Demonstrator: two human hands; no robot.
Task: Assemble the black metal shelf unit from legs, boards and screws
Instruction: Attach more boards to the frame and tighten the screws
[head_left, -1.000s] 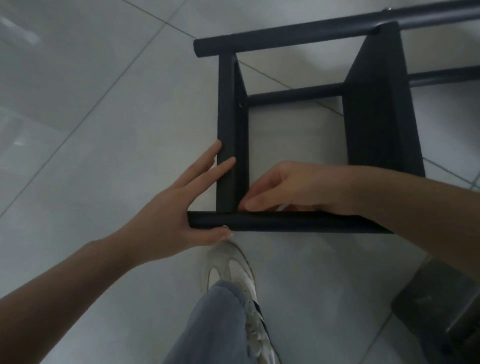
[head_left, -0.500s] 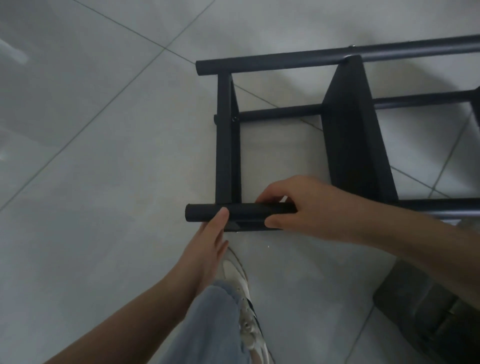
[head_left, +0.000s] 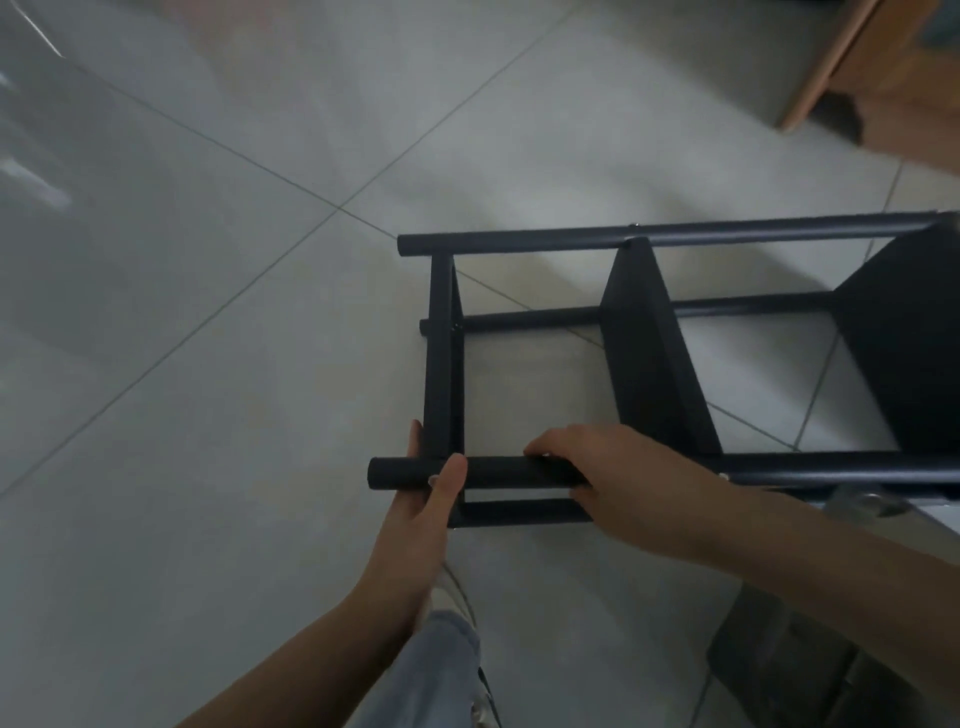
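shelf unit (head_left: 649, 364) lies on its side on the tiled floor (head_left: 208, 415), just in front of both my hands, with its far end cut off by the frame edge. my left hand (head_left: 421, 499) holds the near leg (head_left: 498, 472) close to its free end, thumb curled over the top, the other fingers behind the end board (head_left: 441, 353). my right hand (head_left: 618, 478) is wrapped around the same leg, just to the right of the left hand. two more boards (head_left: 649, 353) already stand between the legs, beyond my right hand.

i judge the frame is nearly complete and this step is to reposition or lift it, maybe to check the corner joint. the next move needs a firm, even grip from both hands so the frame does not twist.

i cannot make out the screws at the near corner; my hands cover that joint. a dark object (head_left: 789, 670) below my right forearm is too blurred to name. wooden furniture (head_left: 883, 67) far beyond my right hand is cut off.
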